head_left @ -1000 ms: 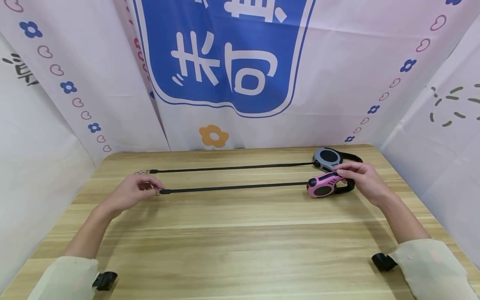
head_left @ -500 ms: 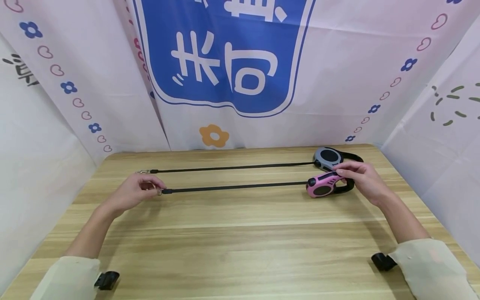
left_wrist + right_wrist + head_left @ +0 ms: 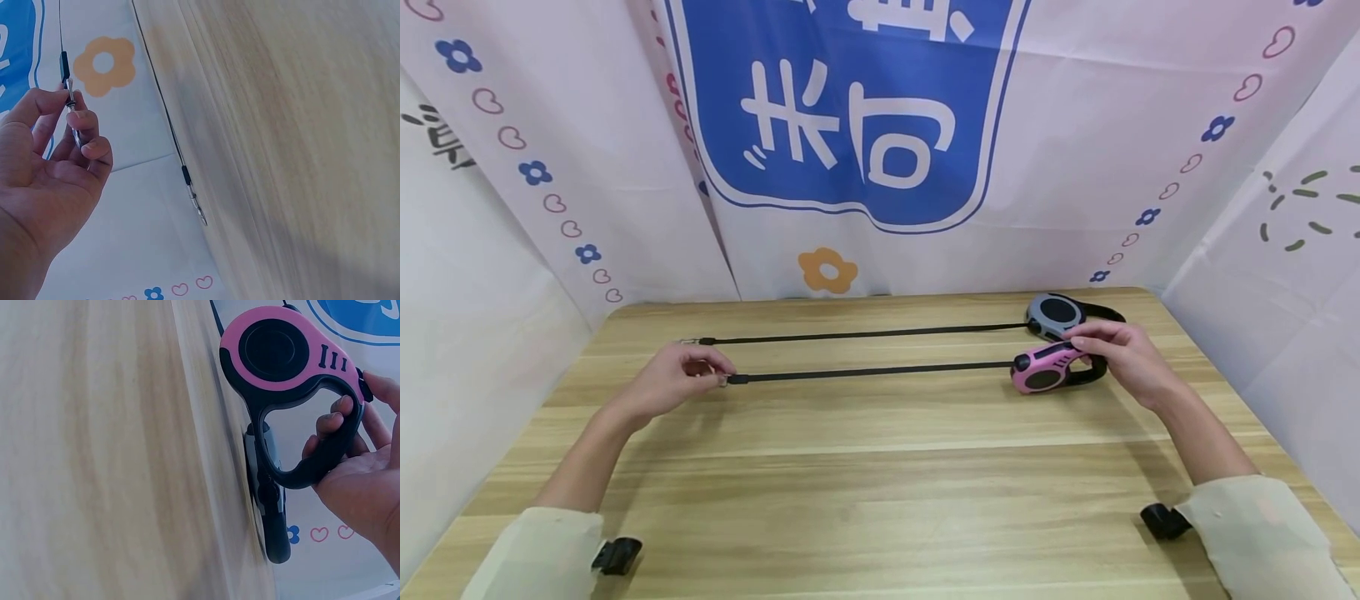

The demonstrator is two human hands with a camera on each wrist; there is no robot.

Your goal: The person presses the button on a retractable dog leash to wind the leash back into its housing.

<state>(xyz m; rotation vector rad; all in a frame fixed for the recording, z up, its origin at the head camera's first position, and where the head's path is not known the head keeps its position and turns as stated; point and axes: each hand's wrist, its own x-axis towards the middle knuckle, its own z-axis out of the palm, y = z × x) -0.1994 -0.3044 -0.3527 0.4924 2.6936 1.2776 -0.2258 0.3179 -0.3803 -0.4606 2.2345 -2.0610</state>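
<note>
Around the black handle [image 3: 331,451], the right grip [image 3: 370,476] curls.

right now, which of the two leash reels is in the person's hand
The pink reel: the right hand grips its black handle. The grey reel lies behind it on the table, held by neither hand.

I face a wood-grain table [image 3: 880,492]; behind it I note white cloth [image 3: 1075,167] printed with a blue panel [image 3: 842,179]; pale sheets [image 3: 467,333] flank the table left and right.
</note>
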